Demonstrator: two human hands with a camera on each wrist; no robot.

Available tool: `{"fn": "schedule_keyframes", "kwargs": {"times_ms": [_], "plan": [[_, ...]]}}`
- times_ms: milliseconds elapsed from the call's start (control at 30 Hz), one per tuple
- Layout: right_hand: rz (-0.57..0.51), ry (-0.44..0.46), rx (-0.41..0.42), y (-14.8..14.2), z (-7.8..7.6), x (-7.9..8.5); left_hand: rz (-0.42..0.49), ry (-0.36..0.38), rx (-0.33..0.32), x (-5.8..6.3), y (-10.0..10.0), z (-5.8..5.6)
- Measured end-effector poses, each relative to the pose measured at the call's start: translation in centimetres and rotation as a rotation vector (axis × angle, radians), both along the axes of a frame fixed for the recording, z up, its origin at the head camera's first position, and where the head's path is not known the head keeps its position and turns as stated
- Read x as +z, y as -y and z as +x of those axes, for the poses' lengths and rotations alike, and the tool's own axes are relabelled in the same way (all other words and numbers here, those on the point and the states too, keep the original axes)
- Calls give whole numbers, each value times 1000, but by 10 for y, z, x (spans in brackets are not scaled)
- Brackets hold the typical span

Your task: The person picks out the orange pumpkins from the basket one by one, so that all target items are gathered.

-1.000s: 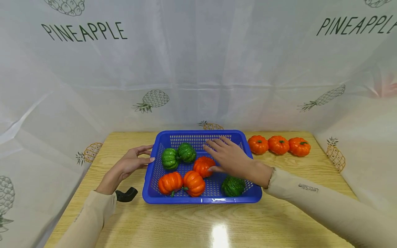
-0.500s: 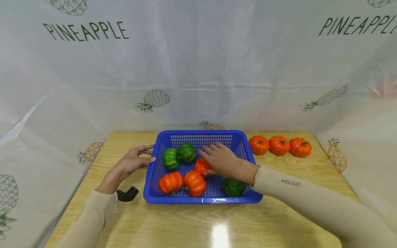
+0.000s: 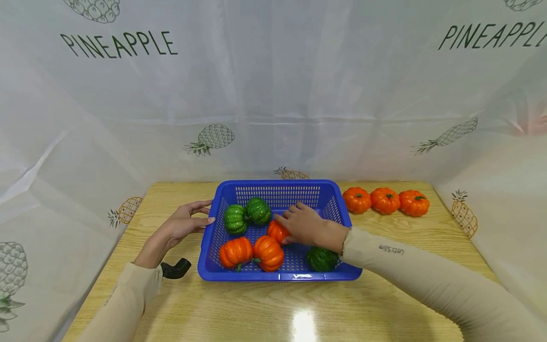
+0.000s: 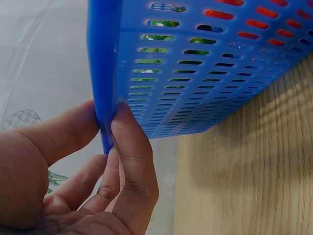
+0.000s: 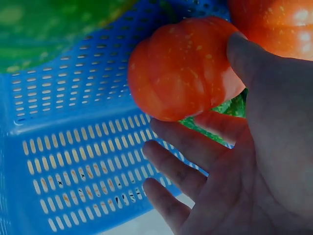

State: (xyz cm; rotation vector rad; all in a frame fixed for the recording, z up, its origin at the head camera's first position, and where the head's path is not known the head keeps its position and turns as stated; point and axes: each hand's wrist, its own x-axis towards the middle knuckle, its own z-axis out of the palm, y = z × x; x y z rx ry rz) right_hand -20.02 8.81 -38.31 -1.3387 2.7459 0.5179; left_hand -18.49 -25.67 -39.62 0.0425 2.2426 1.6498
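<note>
A blue plastic basket (image 3: 239, 276) stands on the table with small orange and green pumpkins in it. My left hand (image 3: 183, 224) pinches its left rim between thumb and fingers, as the left wrist view shows. Inside the basket, my right hand (image 3: 304, 226) grips an orange pumpkin (image 3: 277, 232), thumb on one side and index and middle fingers on the other; the remaining fingers are spread in the right wrist view. The hand partly hides this pumpkin in the head view. Two more orange pumpkins, the left one (image 3: 236, 252) and the right one (image 3: 268, 253), lie in front.
Two green pumpkins (image 3: 235, 219) sit at the basket's back left, and a dark green pumpkin (image 3: 321, 259) at its front right. Three orange pumpkins, one in the middle (image 3: 385, 200), line up right of the basket. A black curved object (image 3: 176, 269) shows by the left wrist.
My right hand has come down and left onto the orange pumpkin, its fingers closing around it. My left hand has stayed on the basket's rim.
</note>
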Motion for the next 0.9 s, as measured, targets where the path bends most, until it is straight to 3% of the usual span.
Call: {"fn": "schedule_keyframes", "kwargs": {"times_ms": [200,533,733,900], "plan": [[2,37,-8,0,-1,-3,2,1,5,-2,0,-1],[-42,-4,43,-2,0,-6,8,2,4,-3,1,0],[-32,31,10,-1,1,-6,6,3,5,-3,0,0],[-3,6,10,-2,2,-4,2,2,3,-3,0,0]]}}
